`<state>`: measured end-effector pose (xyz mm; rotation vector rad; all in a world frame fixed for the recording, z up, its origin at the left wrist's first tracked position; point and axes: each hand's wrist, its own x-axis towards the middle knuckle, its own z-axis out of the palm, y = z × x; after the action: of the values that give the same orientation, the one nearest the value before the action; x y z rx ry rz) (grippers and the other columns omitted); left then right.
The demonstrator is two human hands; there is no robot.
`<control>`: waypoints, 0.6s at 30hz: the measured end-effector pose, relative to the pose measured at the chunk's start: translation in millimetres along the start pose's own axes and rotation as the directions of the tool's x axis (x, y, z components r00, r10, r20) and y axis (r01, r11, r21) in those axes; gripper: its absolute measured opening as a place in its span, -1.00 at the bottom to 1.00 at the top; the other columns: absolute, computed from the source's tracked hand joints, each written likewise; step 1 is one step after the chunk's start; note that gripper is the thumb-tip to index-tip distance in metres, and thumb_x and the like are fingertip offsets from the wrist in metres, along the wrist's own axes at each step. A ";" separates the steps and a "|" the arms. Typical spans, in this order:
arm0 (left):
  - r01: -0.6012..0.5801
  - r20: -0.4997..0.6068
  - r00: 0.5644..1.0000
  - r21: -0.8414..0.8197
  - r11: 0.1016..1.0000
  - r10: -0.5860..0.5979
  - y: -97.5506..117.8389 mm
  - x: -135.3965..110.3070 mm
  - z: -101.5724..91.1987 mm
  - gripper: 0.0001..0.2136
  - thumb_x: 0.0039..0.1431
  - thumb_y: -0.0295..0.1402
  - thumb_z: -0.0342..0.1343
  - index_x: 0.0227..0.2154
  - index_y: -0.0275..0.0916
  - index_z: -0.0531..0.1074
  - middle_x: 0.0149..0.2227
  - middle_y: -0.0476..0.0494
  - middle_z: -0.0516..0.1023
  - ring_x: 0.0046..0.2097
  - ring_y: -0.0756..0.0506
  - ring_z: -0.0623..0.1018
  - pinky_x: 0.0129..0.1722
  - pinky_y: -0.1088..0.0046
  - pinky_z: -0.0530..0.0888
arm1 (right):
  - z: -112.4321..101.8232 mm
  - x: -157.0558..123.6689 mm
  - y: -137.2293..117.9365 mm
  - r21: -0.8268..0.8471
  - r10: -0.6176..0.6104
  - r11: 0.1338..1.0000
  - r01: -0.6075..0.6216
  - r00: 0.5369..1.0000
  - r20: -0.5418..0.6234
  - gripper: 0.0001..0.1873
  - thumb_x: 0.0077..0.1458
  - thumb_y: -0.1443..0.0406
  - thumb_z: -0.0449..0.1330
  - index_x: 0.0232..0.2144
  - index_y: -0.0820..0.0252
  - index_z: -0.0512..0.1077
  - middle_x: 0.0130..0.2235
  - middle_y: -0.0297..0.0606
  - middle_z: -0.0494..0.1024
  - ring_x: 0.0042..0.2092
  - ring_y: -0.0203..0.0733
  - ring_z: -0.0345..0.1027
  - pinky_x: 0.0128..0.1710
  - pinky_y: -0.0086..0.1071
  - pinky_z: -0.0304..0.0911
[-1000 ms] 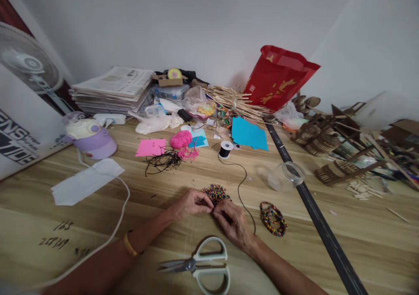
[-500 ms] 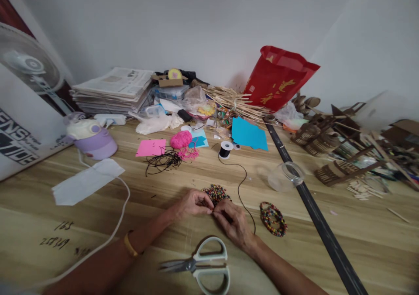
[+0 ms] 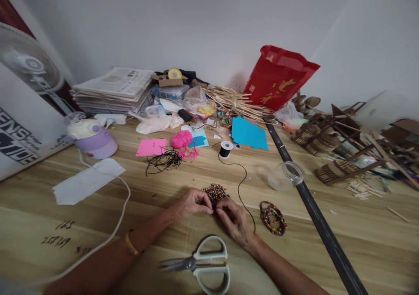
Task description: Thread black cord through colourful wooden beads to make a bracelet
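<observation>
My left hand (image 3: 194,203) and my right hand (image 3: 234,221) meet almost tip to tip, each with thumb and forefinger pinched. Whatever sits in their fingertips is too small to make out. Just behind the fingers lies a heap of small multicoloured beads (image 3: 216,192). A thin black cord (image 3: 240,186) runs from a white-flanged spool (image 3: 225,149) in a curve to my right wrist, where it passes out of sight. Finished-looking beaded bracelets (image 3: 273,218) lie to the right of my right hand. Nearer me, scissors (image 3: 209,262) with pale handles rest on the table below both hands.
Pink yarn (image 3: 181,139), black cord scraps (image 3: 163,160) and blue card (image 3: 249,132) lie beyond the beads. A clear plastic cup (image 3: 282,177) lies on its side by a long black strip (image 3: 322,229). A white cable (image 3: 121,214) crosses the left side.
My right fingertips have shifted slightly away from the left ones, and a small gap shows between them. The beads, spool, bracelets and scissors have stayed in place.
</observation>
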<state>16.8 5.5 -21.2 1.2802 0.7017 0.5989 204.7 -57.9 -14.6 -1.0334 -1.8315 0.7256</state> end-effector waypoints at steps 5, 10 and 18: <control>0.005 0.030 1.000 -0.001 1.000 -0.005 2.0 -0.7 0.2 -0.69 -0.28 -0.21 0.41 -0.58 -0.36 0.50 -0.55 -0.06 0.54 -0.50 0.05 0.44 -0.44 0.57 0.32 | -0.9 0.9 0.4 0.083 0.144 0.986 -0.143 0.989 -0.013 -0.75 0.25 0.18 0.02 -0.39 0.18 0.35 -0.49 -0.33 0.36 -0.47 -0.29 0.22 -0.51 -0.49 0.15; 0.002 0.030 1.000 0.035 0.999 -0.003 2.7 -1.9 0.2 -0.70 -0.26 -0.21 0.40 -0.59 -0.36 0.50 -0.56 -0.06 0.52 -0.50 0.05 0.42 -0.48 0.58 0.29 | -1.2 0.9 3.4 0.075 0.189 0.980 -0.186 0.982 -0.026 -0.72 0.24 0.14 0.03 -0.41 0.18 0.36 -0.52 -0.36 0.33 -0.49 -0.30 0.17 -0.53 -0.49 0.11; 0.006 0.075 0.997 0.067 0.998 -0.011 2.7 -2.2 -0.4 -0.72 -0.20 -0.22 0.37 -0.56 -0.35 0.50 -0.54 -0.06 0.53 -0.48 0.04 0.43 -0.43 0.57 0.31 | -2.1 1.9 3.5 0.107 0.197 0.975 -0.193 0.980 -0.026 -0.70 0.23 0.11 0.04 -0.43 0.17 0.35 -0.53 -0.37 0.32 -0.50 -0.31 0.17 -0.54 -0.48 0.10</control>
<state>15.0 4.6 -18.4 1.3547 0.6694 0.5218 207.4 -54.4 -15.7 -1.1609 -1.6580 0.9037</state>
